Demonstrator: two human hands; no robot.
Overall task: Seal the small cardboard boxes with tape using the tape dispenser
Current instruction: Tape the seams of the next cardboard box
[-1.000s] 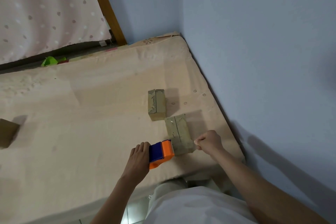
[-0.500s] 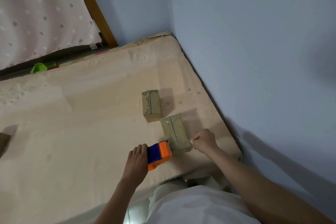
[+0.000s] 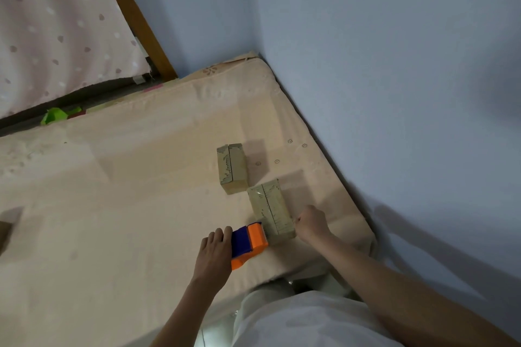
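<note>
Left hand (image 3: 215,255) grasps the tape dispenser (image 3: 249,242) at the near box's (image 3: 272,211) near end, likely cutting tape; right hand (image 3: 311,224), clenched, braces its right side on the bed (image 3: 112,205).

The left hand (image 3: 215,252) covers the tape dispenser's (image 3: 249,242) near side, the curled right hand (image 3: 311,224) hides its own fingertips, and the frame's left edge crops a brown box (image 3: 4,234).
</note>
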